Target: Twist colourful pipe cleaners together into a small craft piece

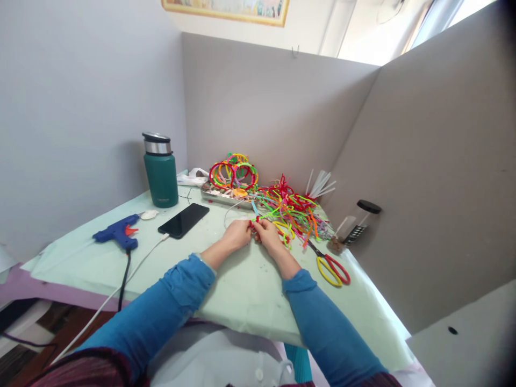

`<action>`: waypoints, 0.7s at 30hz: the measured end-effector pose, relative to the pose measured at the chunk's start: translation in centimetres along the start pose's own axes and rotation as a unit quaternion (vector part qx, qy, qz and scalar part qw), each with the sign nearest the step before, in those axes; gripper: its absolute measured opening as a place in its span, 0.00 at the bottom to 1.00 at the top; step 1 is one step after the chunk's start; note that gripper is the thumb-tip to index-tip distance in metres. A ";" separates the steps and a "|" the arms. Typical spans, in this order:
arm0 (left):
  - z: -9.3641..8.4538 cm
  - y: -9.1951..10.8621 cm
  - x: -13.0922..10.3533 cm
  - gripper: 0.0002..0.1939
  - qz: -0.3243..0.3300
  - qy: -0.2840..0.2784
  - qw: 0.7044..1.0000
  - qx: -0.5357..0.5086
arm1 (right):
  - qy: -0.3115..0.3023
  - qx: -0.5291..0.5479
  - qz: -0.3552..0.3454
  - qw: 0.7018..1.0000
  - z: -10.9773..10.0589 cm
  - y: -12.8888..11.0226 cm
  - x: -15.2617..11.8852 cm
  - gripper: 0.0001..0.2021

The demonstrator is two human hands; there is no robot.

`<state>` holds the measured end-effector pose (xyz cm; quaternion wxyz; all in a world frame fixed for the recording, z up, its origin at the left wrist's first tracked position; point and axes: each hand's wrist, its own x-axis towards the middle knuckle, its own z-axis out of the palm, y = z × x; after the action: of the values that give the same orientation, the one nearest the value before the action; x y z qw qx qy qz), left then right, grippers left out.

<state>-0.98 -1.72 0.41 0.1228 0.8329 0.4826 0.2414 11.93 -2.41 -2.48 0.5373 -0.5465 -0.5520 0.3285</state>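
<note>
At the middle of the table my left hand (pixel 237 235) and my right hand (pixel 269 235) meet with pinched fingertips. Between them a red pipe cleaner (pixel 257 219) shows in small bits, with both hands closed on it; my fingers cover most of it. Just behind my left hand curves a thin, pale wire-like loop (pixel 226 215); whether it is joined to the red piece I cannot tell. Right beyond my fingers spreads a heap of many-coloured pipe cleaners (pixel 288 207). Scissors (pixel 332 269) with one yellow and one red handle lie to the right of my right hand.
A metal tray (pixel 229 200) at the back carries coloured rings (pixel 234 174). On the left are a green bottle (pixel 162 180), a black phone (pixel 184 220) with a white cable and a blue glue gun (pixel 119 232). A clear, dark-lidded container (pixel 357 223) and white sticks (pixel 321 184) stand right.
</note>
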 end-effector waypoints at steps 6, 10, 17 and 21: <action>0.0 0.0 0.0 0.13 0.000 -0.002 1.000 0.004 | -0.002 -0.006 0.001 1.000 0.0 0.0 0.0 0.11; -0.1 0.1 -0.1 0.13 -0.016 -0.013 1.000 0.001 | -0.003 -0.015 -0.005 1.000 0.0 0.2 0.1 0.11; -0.1 0.1 -0.1 0.13 -0.009 -0.014 1.000 0.015 | -0.003 -0.026 -0.022 0.999 0.0 0.7 0.2 0.11; 0.0 0.0 0.0 0.13 -0.002 -0.013 1.000 0.023 | 0.002 -0.029 -0.025 0.999 0.0 0.5 0.1 0.11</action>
<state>-0.99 -1.71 0.44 0.1109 0.8374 0.4883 0.2190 12.07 -2.21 -2.95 0.5300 -0.5487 -0.5737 0.2981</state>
